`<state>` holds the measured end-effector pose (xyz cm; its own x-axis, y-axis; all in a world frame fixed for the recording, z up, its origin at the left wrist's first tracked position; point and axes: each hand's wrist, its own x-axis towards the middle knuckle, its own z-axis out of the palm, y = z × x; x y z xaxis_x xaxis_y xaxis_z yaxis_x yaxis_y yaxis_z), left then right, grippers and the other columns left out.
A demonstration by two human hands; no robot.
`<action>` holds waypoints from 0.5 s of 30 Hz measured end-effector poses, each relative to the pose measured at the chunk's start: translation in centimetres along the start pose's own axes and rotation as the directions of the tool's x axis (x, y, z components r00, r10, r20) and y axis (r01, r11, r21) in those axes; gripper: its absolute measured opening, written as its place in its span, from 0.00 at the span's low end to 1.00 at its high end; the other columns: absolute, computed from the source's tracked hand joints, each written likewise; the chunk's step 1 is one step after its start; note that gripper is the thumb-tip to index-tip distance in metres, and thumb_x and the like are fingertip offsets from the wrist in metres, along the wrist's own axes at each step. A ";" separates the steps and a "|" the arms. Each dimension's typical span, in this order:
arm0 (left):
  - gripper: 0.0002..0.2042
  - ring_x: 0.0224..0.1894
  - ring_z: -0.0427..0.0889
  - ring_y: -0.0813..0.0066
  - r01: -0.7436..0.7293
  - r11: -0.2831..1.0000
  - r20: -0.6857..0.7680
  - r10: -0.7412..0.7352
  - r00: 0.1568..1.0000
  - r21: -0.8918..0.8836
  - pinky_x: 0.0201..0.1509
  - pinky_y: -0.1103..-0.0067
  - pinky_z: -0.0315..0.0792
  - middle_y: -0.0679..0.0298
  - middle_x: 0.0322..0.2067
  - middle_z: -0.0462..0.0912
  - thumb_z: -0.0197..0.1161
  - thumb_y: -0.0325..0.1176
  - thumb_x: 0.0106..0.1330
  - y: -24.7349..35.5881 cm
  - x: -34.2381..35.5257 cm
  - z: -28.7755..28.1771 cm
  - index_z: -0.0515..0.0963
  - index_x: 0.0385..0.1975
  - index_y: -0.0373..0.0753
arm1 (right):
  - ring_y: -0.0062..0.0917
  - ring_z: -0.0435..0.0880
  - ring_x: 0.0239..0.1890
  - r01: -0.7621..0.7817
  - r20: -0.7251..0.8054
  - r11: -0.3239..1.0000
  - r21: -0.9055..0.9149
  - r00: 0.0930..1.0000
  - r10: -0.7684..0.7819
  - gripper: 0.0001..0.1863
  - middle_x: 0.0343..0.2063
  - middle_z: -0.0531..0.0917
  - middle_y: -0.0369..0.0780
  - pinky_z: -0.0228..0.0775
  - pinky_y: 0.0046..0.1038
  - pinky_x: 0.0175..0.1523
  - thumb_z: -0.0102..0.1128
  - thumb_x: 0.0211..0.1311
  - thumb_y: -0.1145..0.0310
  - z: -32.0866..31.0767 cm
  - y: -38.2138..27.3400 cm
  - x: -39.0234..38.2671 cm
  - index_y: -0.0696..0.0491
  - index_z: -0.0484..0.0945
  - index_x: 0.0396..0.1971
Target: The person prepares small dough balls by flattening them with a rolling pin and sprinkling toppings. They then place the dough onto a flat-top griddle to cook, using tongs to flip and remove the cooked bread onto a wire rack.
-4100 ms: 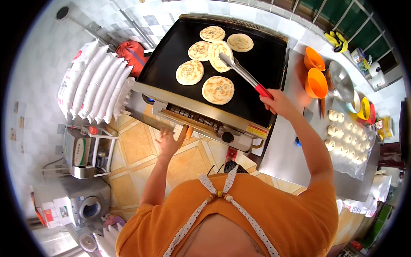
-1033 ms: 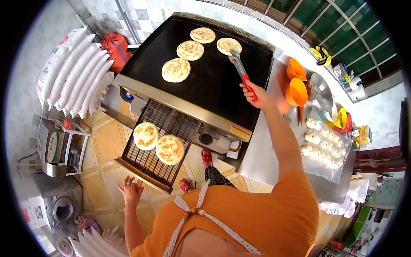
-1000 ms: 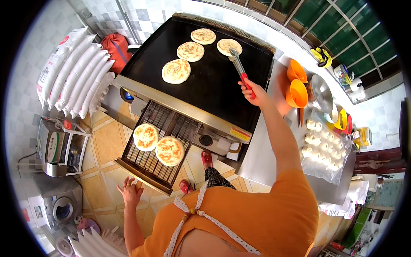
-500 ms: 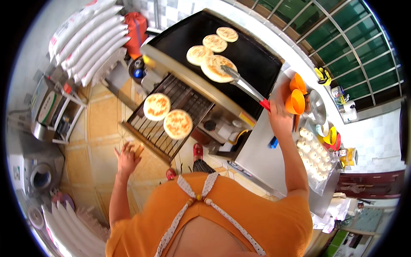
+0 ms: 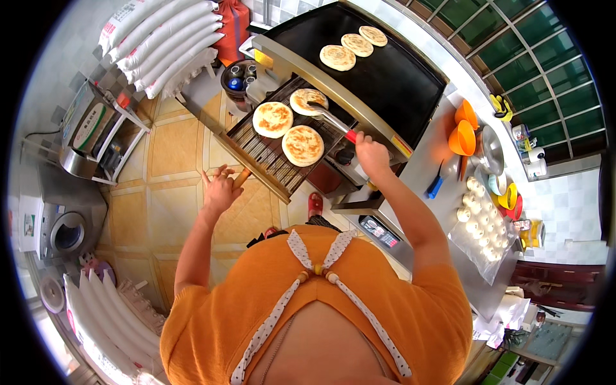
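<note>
My right hand (image 5: 372,156) is closed round the red handle of metal tongs (image 5: 333,120). Their dark tip rests over the edge of a browned flatbread (image 5: 307,101) at the back of a pulled-out slatted rack (image 5: 253,156). Two more browned flatbreads, one on the left (image 5: 273,120) and one nearer me (image 5: 303,146), lie on the same rack. Beside the rack's wooden handle (image 5: 242,178), my left hand (image 5: 220,191) has its fingers spread. Above the rack is a black griddle (image 5: 391,83) carrying three paler flatbreads (image 5: 337,58) in a slanting row.
On the right, a steel counter (image 5: 417,186) holds orange bowls (image 5: 462,137), a blue-handled knife (image 5: 436,185) and a plastic sheet with several dough balls (image 5: 481,221). White sacks (image 5: 167,48) are stacked at the far left. A bin of cans (image 5: 237,80) stands beside the rack.
My right hand has brought the tongs and one flatbread from the griddle down to the rack, which now holds three instead of two. My left hand stays by the wooden handle.
</note>
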<state>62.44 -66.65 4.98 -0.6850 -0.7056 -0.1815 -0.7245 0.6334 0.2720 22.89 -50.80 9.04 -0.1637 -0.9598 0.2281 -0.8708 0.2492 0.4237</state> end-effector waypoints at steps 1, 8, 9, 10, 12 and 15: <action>0.11 0.67 0.56 0.69 0.002 1.000 -0.003 -0.002 1.000 0.005 0.64 0.37 0.40 0.68 0.54 0.72 0.66 0.41 0.53 0.1 0.1 0.1 0.82 0.30 0.41 | 0.25 0.82 0.18 -0.012 -0.006 1.000 0.005 1.000 0.012 0.15 0.21 0.78 0.37 0.73 0.24 0.20 0.54 0.51 0.72 0.7 -0.2 0.3 0.57 0.74 0.41; 0.12 0.66 0.59 0.65 -0.046 0.999 -0.136 0.042 0.990 -0.021 0.61 0.35 0.42 0.67 0.52 0.74 0.68 0.41 0.50 -1.1 0.2 2.6 0.79 0.25 0.38 | 0.25 0.81 0.18 -0.086 0.070 0.896 0.435 0.996 0.061 0.16 0.24 0.81 0.38 0.70 0.26 0.22 0.60 0.58 0.60 -3.9 6.0 -1.7 0.55 0.73 0.38; 0.12 0.65 0.59 0.64 -0.030 0.999 -0.118 0.026 0.993 -0.033 0.61 0.35 0.42 0.66 0.52 0.74 0.69 0.40 0.49 -0.6 0.0 2.0 0.78 0.24 0.39 | 0.22 0.79 0.17 -0.283 0.254 0.707 0.648 0.956 0.149 0.15 0.24 0.81 0.38 0.68 0.25 0.21 0.60 0.58 0.59 -3.8 8.2 -1.0 0.56 0.73 0.37; 0.12 0.66 0.59 0.64 -0.013 0.999 -0.095 0.010 0.995 -0.029 0.61 0.35 0.41 0.67 0.52 0.74 0.69 0.40 0.49 -0.4 -0.1 1.8 0.78 0.24 0.39 | 0.20 0.78 0.17 -0.468 0.444 0.436 0.768 0.881 0.163 0.15 0.24 0.81 0.37 0.66 0.23 0.20 0.59 0.59 0.59 -3.9 10.3 -0.1 0.56 0.73 0.36; 0.11 0.66 0.59 0.64 0.025 1.000 -0.046 -0.026 0.999 -0.018 0.62 0.35 0.40 0.68 0.52 0.74 0.69 0.39 0.49 -0.1 -0.1 1.2 0.79 0.24 0.39 | 0.13 0.68 0.13 -0.683 0.691 -0.107 0.723 0.716 0.101 0.16 0.20 0.77 0.35 0.59 0.19 0.18 0.57 0.61 0.57 -2.1 14.2 1.8 0.56 0.74 0.33; 0.11 0.66 0.59 0.64 0.071 0.997 0.027 -0.071 0.997 0.000 0.62 0.35 0.40 0.68 0.52 0.74 0.69 0.38 0.49 0.8 0.2 0.0 0.78 0.23 0.38 | 0.11 0.63 0.13 -0.656 0.740 -0.632 0.412 0.646 -0.187 0.17 0.23 0.74 0.36 0.50 0.14 0.16 0.54 0.66 0.57 3.0 19.6 4.2 0.58 0.73 0.39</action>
<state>61.72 -66.27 5.17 -0.6336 -0.7400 -0.2258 -0.7713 0.5815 0.2586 3.75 -50.35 15.71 -0.2860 -0.7620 -0.5810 0.4669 0.4186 -0.7790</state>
